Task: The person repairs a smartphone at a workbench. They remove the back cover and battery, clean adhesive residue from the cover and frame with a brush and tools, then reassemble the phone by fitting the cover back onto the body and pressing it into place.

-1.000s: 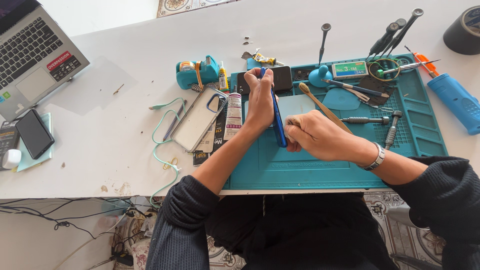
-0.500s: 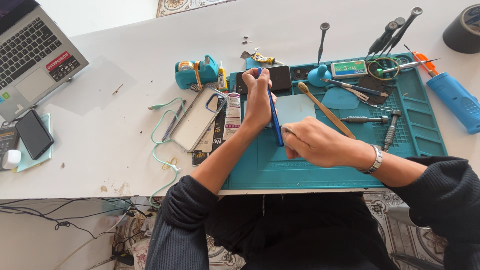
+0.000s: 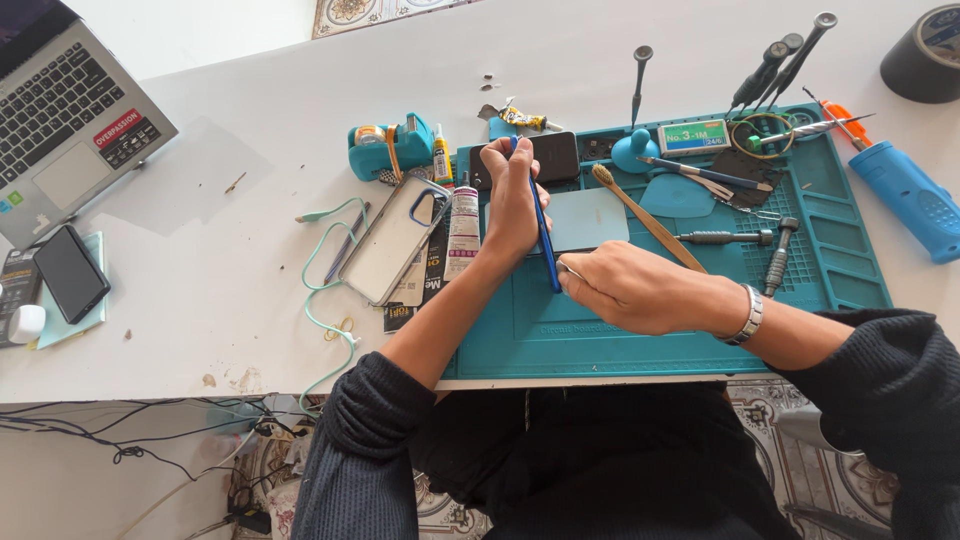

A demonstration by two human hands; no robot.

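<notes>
A slim phone with a blue frame (image 3: pixel 545 240) stands on its long edge on the teal work mat (image 3: pixel 640 345). My left hand (image 3: pixel 515 200) grips it from the left, fingers curled over its far end. My right hand (image 3: pixel 640 290) rests on the mat just right of the phone's near end. Its fingers are pinched on a small thin tool (image 3: pixel 562 268), whose pale tip touches the phone's edge. A pale blue rectangular pad (image 3: pixel 590 218) lies flat behind the phone.
On the mat lie a bamboo toothbrush (image 3: pixel 650 220), screwdrivers (image 3: pixel 725 238) and tweezers. Left of it are a glue tube (image 3: pixel 462 225), a clear phone case (image 3: pixel 395 240), a mint cable (image 3: pixel 320 300) and a teal tape dispenser (image 3: pixel 390 145). A laptop (image 3: pixel 70 120) and a black phone (image 3: pixel 70 272) sit far left, a blue tool (image 3: pixel 910 205) far right.
My right hand has slid a little toward me and toward the phone's near end, uncovering the pale blue pad. My left hand still holds the phone upright.
</notes>
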